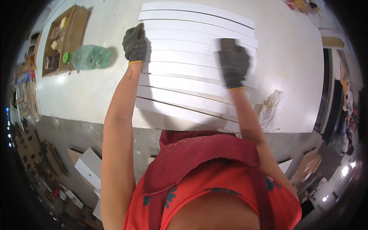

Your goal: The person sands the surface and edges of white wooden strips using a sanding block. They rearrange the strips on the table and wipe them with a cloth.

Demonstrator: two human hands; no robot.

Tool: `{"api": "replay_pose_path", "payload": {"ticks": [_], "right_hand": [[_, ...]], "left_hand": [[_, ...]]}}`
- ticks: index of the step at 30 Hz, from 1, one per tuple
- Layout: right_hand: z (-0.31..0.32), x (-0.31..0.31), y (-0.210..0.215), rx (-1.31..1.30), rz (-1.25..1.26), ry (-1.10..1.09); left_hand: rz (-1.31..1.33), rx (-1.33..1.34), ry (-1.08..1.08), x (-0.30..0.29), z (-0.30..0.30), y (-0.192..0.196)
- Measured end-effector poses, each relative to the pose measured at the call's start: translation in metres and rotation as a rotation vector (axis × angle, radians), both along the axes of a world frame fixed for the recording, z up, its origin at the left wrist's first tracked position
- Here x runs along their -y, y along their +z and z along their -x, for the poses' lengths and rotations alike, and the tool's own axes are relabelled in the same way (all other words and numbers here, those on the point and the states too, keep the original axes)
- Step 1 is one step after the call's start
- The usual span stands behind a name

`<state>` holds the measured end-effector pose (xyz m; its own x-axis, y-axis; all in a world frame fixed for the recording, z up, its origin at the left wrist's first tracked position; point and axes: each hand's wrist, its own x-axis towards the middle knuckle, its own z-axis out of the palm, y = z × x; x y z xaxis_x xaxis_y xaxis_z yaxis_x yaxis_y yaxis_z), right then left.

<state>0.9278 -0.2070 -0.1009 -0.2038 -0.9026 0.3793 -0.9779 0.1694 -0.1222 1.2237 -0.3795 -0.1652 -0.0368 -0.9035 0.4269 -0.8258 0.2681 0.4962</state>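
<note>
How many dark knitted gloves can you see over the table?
2: one on the left hand, by the left ends of the white strips; one on the right hand, blurred, over their right part. Neither is hidden.

A broad white tabletop (293, 61) fills the middle of the room, its pale surface brightly lit and faintly marked, its edges bowed by the lens. Below its near edge runs a grey floor (86, 132), scuffed and speckled. To the left, slatted brown wooden pieces (25, 143) lie on the floor, with a white panel (89, 166) nearer in. To the right, a stack of brown boards (308, 166) sits beyond the tabletop's corner. Bright white lights (345, 170) glare at the lower right, small bluish lights (7, 122) dot the left rim, and the outermost clutter is too small to tell
</note>
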Motion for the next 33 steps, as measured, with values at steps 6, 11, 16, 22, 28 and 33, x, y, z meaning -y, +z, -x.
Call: {"api": "replay_pose_path", "payload": {"ticks": [6, 11, 16, 22, 28, 33], "right_hand": [[-0.103, -0.009, 0.001, 0.286, 0.031, 0.355], [0.063, -0.066, 0.001, 0.247, 0.041, -0.130], [0.050, -0.067, 0.000, 0.080, 0.028, -0.306], [-0.057, -0.046, 0.017, 0.399, 0.049, 0.199], [0.042, -0.096, 0.025, 0.365, 0.215, 0.044], [-0.005, -0.091, 0.017, 0.203, 0.210, 0.130]], "left_hand": [[0.004, -0.080, -0.066, 0.000, -0.010, -0.001], [-0.074, 0.017, -0.100, -0.005, -0.003, 0.009], [-0.100, -0.054, -0.060, -0.006, 0.005, 0.012], [-0.025, 0.076, -0.051, -0.002, -0.010, 0.013], [0.198, -0.133, -0.467, -0.035, 0.017, 0.007], [-0.087, 0.541, -0.651, -0.109, 0.059, 0.038]]}}
